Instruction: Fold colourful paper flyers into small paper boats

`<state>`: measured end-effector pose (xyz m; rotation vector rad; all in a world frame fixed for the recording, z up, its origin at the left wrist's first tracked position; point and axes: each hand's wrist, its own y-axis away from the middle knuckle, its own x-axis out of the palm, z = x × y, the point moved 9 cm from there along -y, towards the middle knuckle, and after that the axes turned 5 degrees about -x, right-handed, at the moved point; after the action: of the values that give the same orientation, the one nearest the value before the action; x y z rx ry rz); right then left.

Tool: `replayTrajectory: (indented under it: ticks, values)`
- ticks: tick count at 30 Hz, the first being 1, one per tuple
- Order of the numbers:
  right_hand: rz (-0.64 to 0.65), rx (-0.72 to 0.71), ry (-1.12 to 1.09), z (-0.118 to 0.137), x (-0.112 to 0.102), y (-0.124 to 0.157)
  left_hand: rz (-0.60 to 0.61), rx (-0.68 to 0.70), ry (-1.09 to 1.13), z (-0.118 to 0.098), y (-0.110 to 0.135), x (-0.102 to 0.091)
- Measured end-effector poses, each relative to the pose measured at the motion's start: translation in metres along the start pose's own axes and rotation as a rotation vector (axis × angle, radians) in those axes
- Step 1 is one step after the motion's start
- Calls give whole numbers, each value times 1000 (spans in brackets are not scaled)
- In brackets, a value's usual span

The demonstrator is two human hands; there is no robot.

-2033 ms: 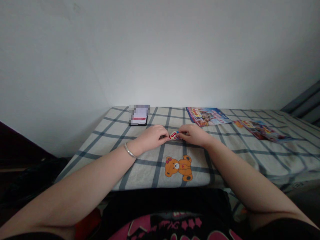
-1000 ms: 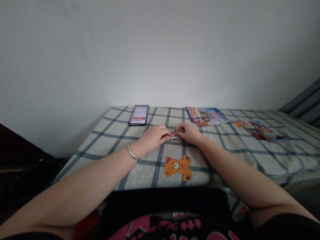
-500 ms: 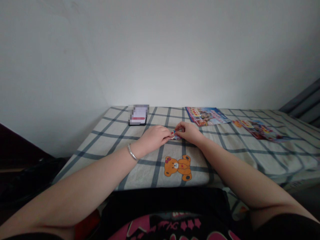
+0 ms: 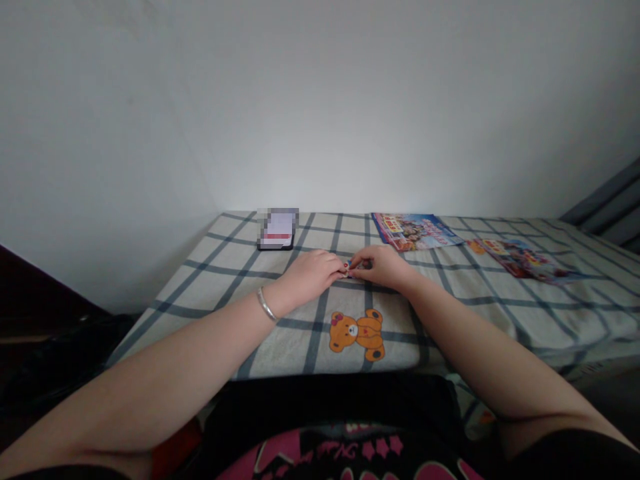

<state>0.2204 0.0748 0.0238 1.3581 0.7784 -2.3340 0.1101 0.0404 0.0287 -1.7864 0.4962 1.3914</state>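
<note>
Both my hands rest on a checked sheet [image 4: 280, 313] with an orange bear print [image 4: 357, 335]. My left hand [image 4: 311, 272], a silver bangle on its wrist, and my right hand [image 4: 382, 265] meet at the fingertips. Between them they pinch a small folded piece of red, white and blue paper [image 4: 347, 267], of which only a sliver shows. The fingers of both hands are closed on it.
A black phone [image 4: 277, 229] lies at the back left near the white wall. One colourful leaflet [image 4: 414, 230] lies at the back centre, another leaflet [image 4: 520, 259] further right. The sheet's front edge runs just before my lap.
The paper piece between my fingers has become smaller and more folded. My hands have drawn closer together until the fingertips nearly touch.
</note>
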Motion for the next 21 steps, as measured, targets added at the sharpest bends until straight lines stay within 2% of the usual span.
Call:
replayTrajectory:
  ticks: [8,13,21]
  values:
    - [34,-77,-48,2,4,-1,-20,25,153,4,-2,1]
    - [16,-143,-91,-1,6,-2,-13,31,178,5,-2,3]
    - [-16,-171,-238,-11,9,-4,-29,84,158,7,0,4]
